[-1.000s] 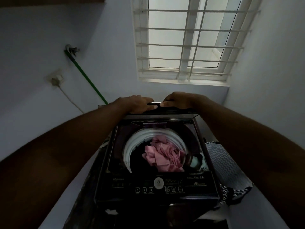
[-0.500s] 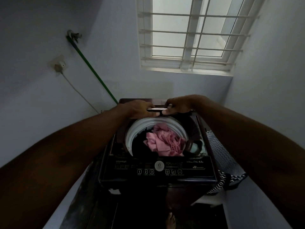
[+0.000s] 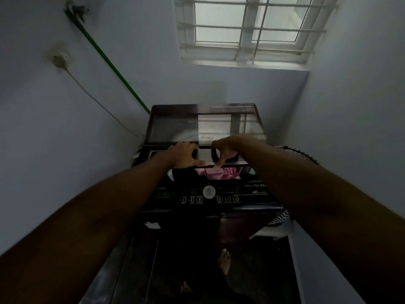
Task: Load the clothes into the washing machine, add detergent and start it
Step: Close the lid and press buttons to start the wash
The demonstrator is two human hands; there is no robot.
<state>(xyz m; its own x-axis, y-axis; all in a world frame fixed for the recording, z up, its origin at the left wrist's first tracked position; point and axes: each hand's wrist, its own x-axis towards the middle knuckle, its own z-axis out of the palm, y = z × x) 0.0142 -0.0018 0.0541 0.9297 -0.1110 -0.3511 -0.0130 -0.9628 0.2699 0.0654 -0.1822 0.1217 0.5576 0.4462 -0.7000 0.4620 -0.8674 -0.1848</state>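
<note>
A top-loading washing machine (image 3: 210, 194) is seen standing in the corner below a barred window (image 3: 247, 29); its folding glass lid (image 3: 206, 128) is held partly lowered over the tub opening, the rear panel lying nearly flat and the front panel gripped by both hands. The left hand (image 3: 183, 154) is curled over the front edge of the lid left of its middle, its fingers (image 3: 198, 162) wrapped round the rim; the right hand (image 3: 225, 148) is curled over the same edge just beside it, the thumb hooked beneath the panel. Pink clothes (image 3: 219, 173) are seen inside the tub, through the gap between the lid's front edge and the control panel (image 3: 208, 197); the rest of the load is hidden by the lid. On the panel a round dial and 6 buttons in 2 groups of 3 are visible. A green hose (image 3: 109, 62) is run down the left wall to the machine's rear left corner; a plug and cable (image 3: 62, 61) are fixed beside it. A patterned cloth (image 3: 282, 217) is draped at the machine's right side; bare feet are seen on the dark floor (image 3: 263, 270) in front.
</note>
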